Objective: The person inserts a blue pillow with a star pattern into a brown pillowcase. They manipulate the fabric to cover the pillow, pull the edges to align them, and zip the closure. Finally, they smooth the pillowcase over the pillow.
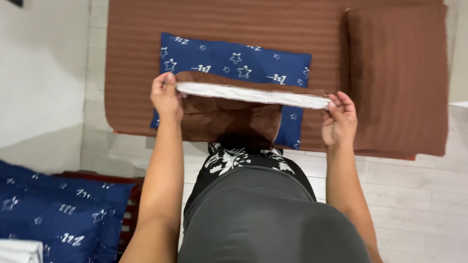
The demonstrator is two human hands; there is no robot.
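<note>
Above the near edge of the brown striped mattress [146, 58], the person holds a brown pillowcase [229, 117] stretched by its open mouth, one hand at each end. Its long axis runs left to right, sloping slightly down toward the right, and the white inner lining [253, 95] of the mouth shows as a pale band between the two hands. The left hand [165, 95] pinches the left corner of the opening with fingers pressed together over the hem; the right hand [339, 119] pinches the right corner between thumb and fingertips, the other fingers curled loosely. Both forearms reach forward nearly straight and roughly parallel, wrists raised, so the case hangs down from the fingers toward the person's body.

Directly beyond the fingers, flat on the mattress, lies a blue star-patterned pillow [234, 61], its long axis parallel to the held opening and partly hidden behind the case. Both hands are about equally near it. A folded brown sheet [397, 78] lies at the mattress's right end. More blue star pillows [58, 209] sit at the lower left, well apart.
</note>
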